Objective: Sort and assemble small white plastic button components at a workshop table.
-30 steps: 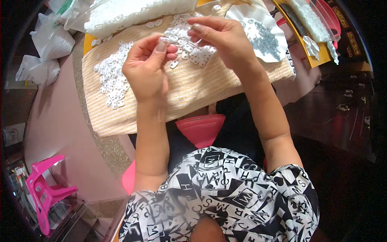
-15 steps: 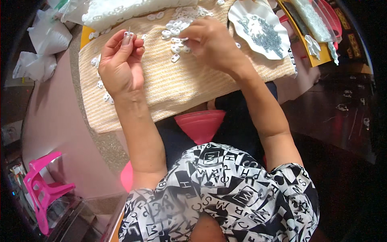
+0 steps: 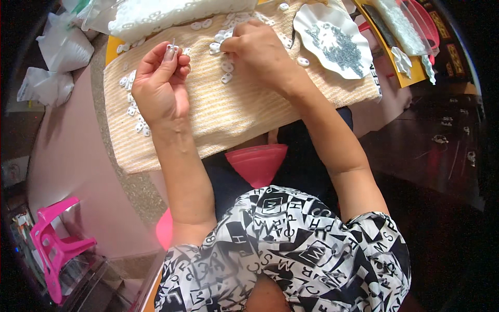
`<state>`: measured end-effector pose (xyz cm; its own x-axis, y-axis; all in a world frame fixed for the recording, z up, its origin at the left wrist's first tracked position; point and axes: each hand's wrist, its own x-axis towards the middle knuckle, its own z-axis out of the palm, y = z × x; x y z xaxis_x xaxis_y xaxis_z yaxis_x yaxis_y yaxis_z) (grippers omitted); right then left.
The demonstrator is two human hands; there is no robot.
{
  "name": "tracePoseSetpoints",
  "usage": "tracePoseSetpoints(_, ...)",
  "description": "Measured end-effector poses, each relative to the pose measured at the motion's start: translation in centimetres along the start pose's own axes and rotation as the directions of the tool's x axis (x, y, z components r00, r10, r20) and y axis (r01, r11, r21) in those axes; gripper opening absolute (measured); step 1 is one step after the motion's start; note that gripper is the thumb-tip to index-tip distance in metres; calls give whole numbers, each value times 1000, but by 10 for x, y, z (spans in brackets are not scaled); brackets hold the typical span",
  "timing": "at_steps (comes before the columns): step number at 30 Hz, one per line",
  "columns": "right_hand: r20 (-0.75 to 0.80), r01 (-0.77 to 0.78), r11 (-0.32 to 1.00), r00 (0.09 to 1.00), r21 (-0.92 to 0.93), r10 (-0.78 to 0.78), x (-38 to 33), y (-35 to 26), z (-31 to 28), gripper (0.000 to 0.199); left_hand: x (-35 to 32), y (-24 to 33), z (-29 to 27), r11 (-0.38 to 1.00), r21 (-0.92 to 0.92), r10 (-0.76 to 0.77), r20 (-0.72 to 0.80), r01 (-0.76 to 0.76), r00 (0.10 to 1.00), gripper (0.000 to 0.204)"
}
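My left hand (image 3: 162,93) is raised over the left part of a striped cloth (image 3: 223,117). Between its thumb and forefinger it pinches a small white plastic piece (image 3: 172,48), with a thin screw standing up from it. My right hand (image 3: 262,58) is palm down over a scattered pile of similar white pieces (image 3: 227,66), fingers bent together; what is under the fingertips is hidden. Right of this hand, a white wavy-edged dish (image 3: 306,18) holds many small grey screws (image 3: 343,52).
A clear bag of white pieces (image 3: 176,14) lies along the cloth's far edge. More white pieces (image 3: 139,126) sit in small groups at the cloth's left. Beyond the dish, another filled bag (image 3: 400,26) rests on a yellow board. A pink stool (image 3: 52,249) stands at lower left.
My right hand has come down and slightly left onto the pile, its fingers now bent in. My left hand keeps its pinch, having shifted slightly right in view.
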<state>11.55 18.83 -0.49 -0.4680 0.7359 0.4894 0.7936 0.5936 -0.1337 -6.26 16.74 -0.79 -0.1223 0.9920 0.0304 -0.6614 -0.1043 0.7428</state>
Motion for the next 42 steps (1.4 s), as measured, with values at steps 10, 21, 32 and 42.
tracePoseSetpoints(10,-22,6,998,1000,58,-5,-4,1,-2,12,-5,-2,11,1000,-10,14,-36,-15,999,14)
tracePoseSetpoints(21,141,98,995,986,-23,-94,-8,-9,-16,15,1,-3,5,1000,-18,-17,-18,16,1000,15)
tracePoseSetpoints(32,128,-292,624,947,725,294,-8,1,-27,15,-11,-10,21,997,8,-78,15,77,997,14)
tracePoseSetpoints(42,349,-292,-204,869,934,350,-17,4,-39,16,-29,-22,39,972,-63,-199,276,225,940,17)
